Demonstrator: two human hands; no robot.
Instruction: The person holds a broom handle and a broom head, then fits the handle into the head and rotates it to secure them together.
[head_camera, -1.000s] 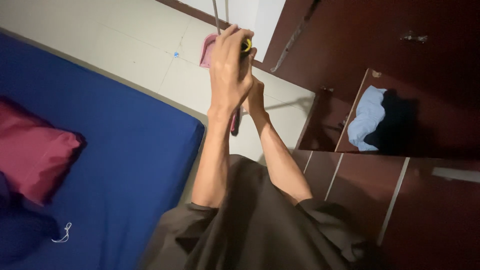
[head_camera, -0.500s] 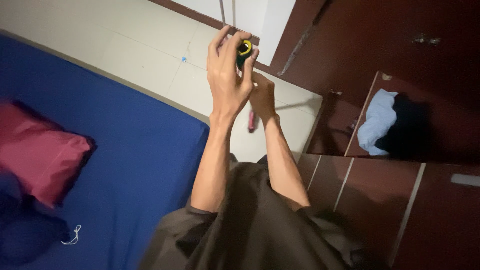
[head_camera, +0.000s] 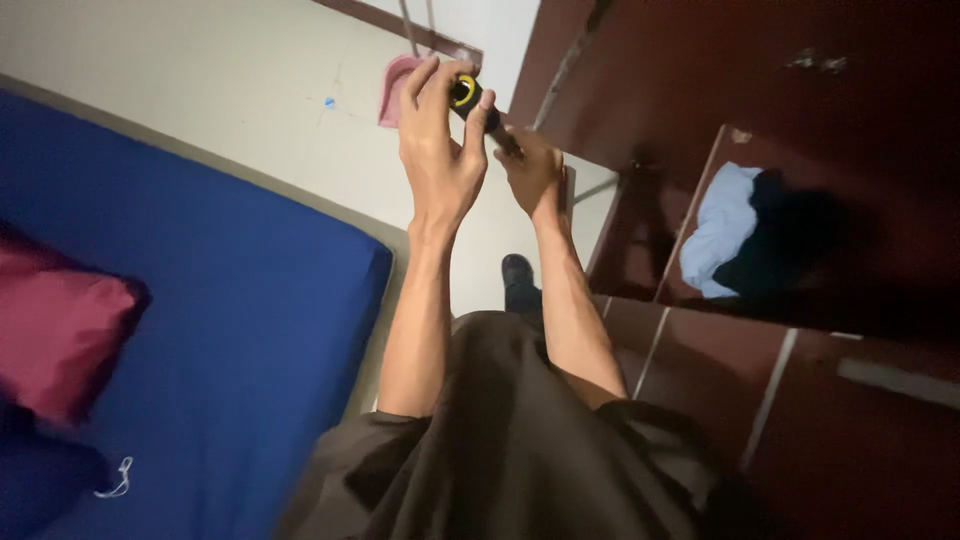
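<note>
Both my arms reach out in front of me over the pale tiled floor. My left hand (head_camera: 438, 150) wraps its fingers around the top of a black handle with a yellow ring end (head_camera: 468, 95). My right hand (head_camera: 532, 172) grips the same handle just below and to the right of it. The lower part of the tool is hidden behind my hands. A pink dustpan (head_camera: 396, 88) lies on the floor just beyond my left hand.
A blue mattress (head_camera: 200, 300) with a dark red pillow (head_camera: 60, 340) lies at the left. A dark brown wardrobe (head_camera: 800, 200) stands at the right, with an open compartment holding light blue and black clothes (head_camera: 722, 232). My foot (head_camera: 520, 282) shows below my hands.
The view has drifted, so my hands sit lower and more central. My left hand has shifted its fingers on the handle's top, and the pink dustpan shows again behind it.
</note>
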